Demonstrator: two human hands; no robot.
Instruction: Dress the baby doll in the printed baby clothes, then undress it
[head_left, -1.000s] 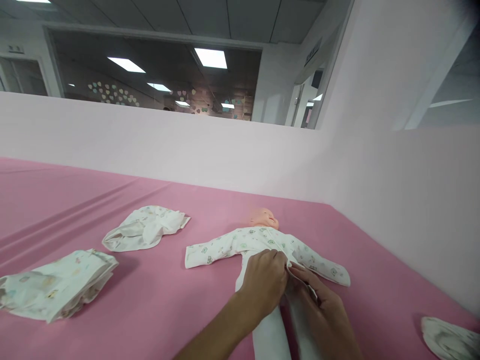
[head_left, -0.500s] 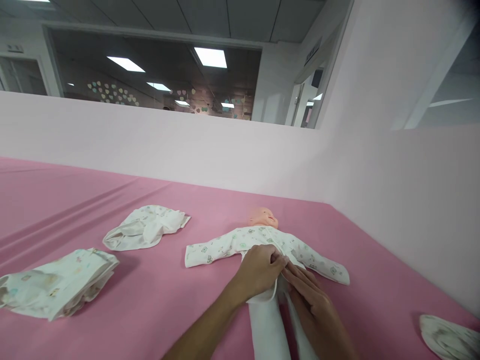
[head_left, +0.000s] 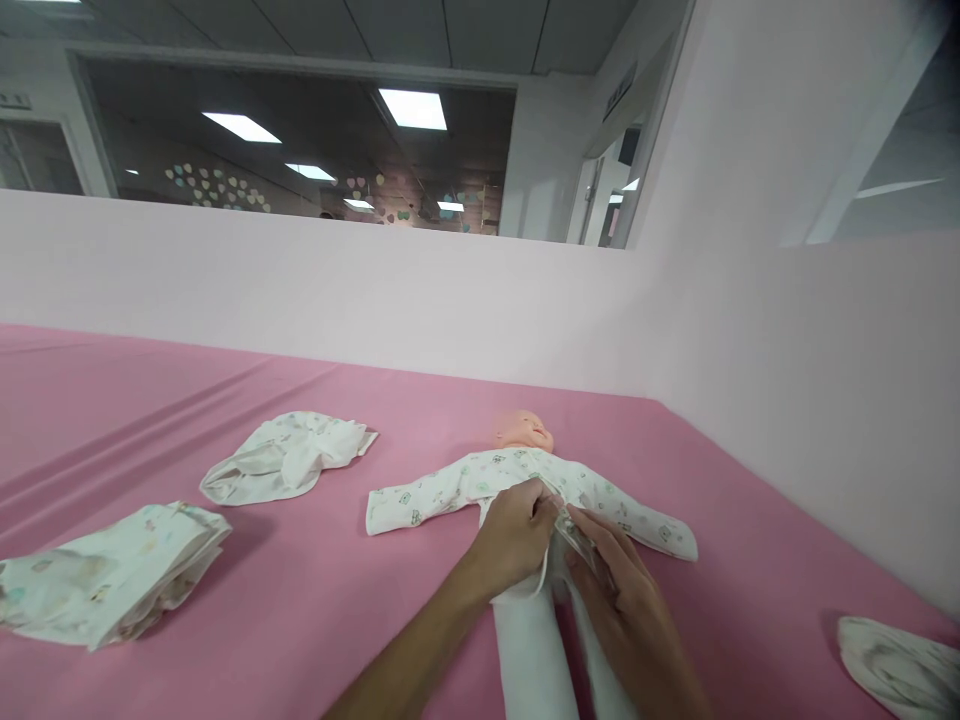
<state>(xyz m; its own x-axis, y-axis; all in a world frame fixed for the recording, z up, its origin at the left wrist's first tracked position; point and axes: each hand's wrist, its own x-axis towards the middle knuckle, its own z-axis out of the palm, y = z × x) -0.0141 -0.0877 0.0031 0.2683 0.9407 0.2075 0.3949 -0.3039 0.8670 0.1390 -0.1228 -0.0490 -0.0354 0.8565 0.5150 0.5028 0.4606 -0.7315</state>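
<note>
Slightly apart, the left hand [head_left: 517, 535] and right hand [head_left: 615, 575] have been drawn; between them, the garment [head_left: 514, 470] is pinched by both. Beyond, the doll [head_left: 525, 430] seems sleeved, its front apparently unfastened.

Access to the doll's garment [head_left: 506, 468] front is blocked: left hand [head_left: 517, 535] and right hand [head_left: 619, 590] crowd together over it. Widest lane: pink surface [head_left: 322, 610] between left forearm and folded stack [head_left: 112, 585]. Crumpled cloth [head_left: 289, 460] pinches the gap at the left-side sleeve. Right side: passable between right hand and cloth bundle [head_left: 900, 665]. Wall [head_left: 337, 290] limits reach beyond the head [head_left: 525, 430].
</note>
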